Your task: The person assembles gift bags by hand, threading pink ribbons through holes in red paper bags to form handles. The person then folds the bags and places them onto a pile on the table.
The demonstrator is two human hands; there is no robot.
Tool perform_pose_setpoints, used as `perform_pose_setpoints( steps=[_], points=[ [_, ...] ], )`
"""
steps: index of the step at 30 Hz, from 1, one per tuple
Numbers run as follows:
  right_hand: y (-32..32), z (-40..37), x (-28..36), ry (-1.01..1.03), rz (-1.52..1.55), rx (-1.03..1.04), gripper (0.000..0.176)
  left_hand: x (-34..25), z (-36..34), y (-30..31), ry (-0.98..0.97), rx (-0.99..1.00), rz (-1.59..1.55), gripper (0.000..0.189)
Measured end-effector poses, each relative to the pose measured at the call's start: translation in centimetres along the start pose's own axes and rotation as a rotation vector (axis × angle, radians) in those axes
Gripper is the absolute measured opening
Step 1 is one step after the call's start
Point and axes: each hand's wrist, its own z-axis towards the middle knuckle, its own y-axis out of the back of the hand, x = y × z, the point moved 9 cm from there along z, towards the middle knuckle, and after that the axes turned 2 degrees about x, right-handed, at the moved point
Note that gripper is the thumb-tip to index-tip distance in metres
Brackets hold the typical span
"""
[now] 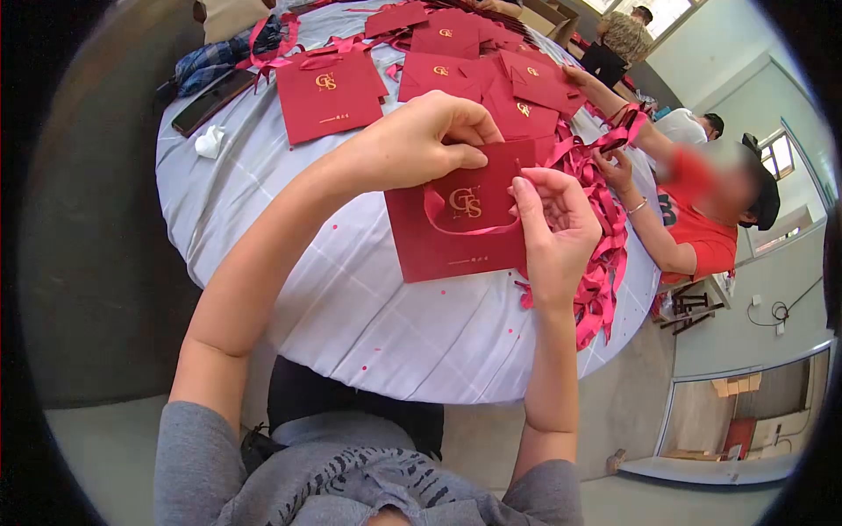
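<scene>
Between my two hands is a red paper bag [465,250] with gold letters, held above the near part of the white-covered table. A pink ribbon loops across its front. My left hand [430,140] grips the bag's top edge, thumb in front and fingers curled behind. At the top right corner, my right hand [557,219] has its thumb and index finger pinched together beside a ribbon end; its other fingers are curled. Whatever sits inside that pinch is too small to make out clearly.
More red bags [329,96] lie across the back of the table [316,307]. Pink ribbons [601,263] are heaped at the right. A phone [213,101] and crumpled tissue [209,142] are at the left. A co-worker in red [710,250] holds ribbons at the right edge.
</scene>
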Motion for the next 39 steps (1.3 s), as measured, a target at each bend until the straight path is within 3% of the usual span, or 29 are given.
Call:
perform_pose_setpoints(
  steps=[11, 20, 26, 29, 33, 39],
  points=[
    [-0.1, -0.5, 1.1, 0.09, -0.178, -0.032, 0.008, -0.1, -0.1, -0.6, -0.008, 0.054, -0.065, 0.027],
    [0.0, -0.5, 1.2, 0.095, -0.215, -0.041, 0.01, -1.0, -0.6, -0.8, -0.091, -0.035, -0.083, 0.022],
    [0.4, -0.8, 1.1, 0.07, -0.172, -0.059, 0.01, -2.6, -1.4, -1.1, -0.145, -0.143, 0.075, 0.019],
    [0.6, -0.6, 1.1, 0.103, -0.188, -0.051, 0.01, -4.4, -1.8, -0.9, -0.323, -0.251, 0.227, 0.021],
    [0.5, -0.7, 1.3, 0.023, -0.144, -0.052, 0.009, -4.8, -2.2, -1.1, -0.288, -0.263, 0.276, 0.018],
    [1.0, -0.8, 1.5, 0.032, -0.179, -0.039, 0.009, -6.0, -2.5, -2.1, -0.406, -0.28, 0.4, 0.02]
  ],
)
